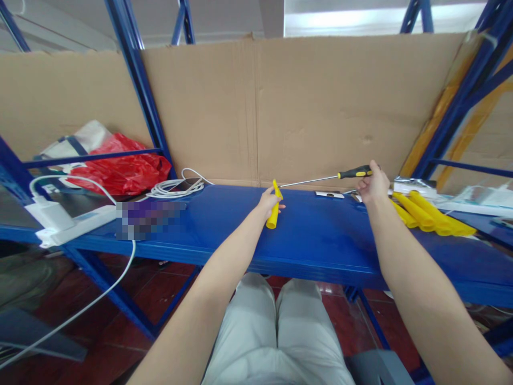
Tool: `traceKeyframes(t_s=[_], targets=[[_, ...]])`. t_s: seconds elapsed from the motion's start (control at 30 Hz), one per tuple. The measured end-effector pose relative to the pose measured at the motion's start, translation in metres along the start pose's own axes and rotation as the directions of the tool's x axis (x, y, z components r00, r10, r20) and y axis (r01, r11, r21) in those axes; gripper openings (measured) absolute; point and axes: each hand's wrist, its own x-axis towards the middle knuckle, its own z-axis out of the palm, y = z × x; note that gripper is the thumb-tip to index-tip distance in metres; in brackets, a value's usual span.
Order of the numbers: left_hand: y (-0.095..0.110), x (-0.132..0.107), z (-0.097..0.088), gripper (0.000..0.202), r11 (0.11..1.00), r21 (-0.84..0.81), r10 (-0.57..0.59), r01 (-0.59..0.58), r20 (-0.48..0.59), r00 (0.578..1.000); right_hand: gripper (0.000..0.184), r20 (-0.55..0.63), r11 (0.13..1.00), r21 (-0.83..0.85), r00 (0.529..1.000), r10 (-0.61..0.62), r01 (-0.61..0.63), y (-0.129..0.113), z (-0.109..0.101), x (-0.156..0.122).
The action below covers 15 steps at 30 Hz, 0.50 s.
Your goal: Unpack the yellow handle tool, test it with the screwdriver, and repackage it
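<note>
My left hand [267,202] is closed around a yellow tube [273,217], held upright with a slight tilt above the blue shelf. In my right hand [375,185] is a long screwdriver [354,172], gripped at the end of its black and yellow handle. Its thin metal shaft runs left, nearly level, and its tip meets the upper part of the tube; whether it enters the tube is hidden. Several more yellow tubes [427,213] lie side by side to the right of my right forearm. Small flat metal pieces [329,194] rest on the shelf below the screwdriver.
A cardboard sheet [320,107] stands behind the blue shelf [224,219], between blue uprights [138,80]. To the left are a white power strip [86,223], a coiled white cable [172,188] and a red plastic bag [120,166]. A silver foil-like packet [414,185] lies at the right.
</note>
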Motion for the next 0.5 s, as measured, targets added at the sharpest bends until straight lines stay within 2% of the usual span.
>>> traceKeyframes(t_s=[0.1, 0.3, 0.5], targets=[[-0.001, 0.002, -0.001, 0.071, 1.000, 0.002, -0.001, 0.001, -0.043, 0.999, 0.037, 0.063, 0.999, -0.042, 0.998, 0.004, -0.002, 0.003, -0.003, 0.005], [0.000, 0.004, -0.003, 0.070, 1.000, 0.003, 0.004, -0.004, -0.095, 0.996, 0.034, 0.194, 0.989, -0.075, 0.971, 0.137, -0.125, 0.002, -0.009, 0.016], [-0.001, 0.004, -0.004, 0.071, 0.999, 0.019, 0.052, -0.050, -0.124, 0.991, 0.033, 0.247, 0.987, -0.124, 0.960, 0.133, -0.105, 0.007, -0.013, 0.022]])
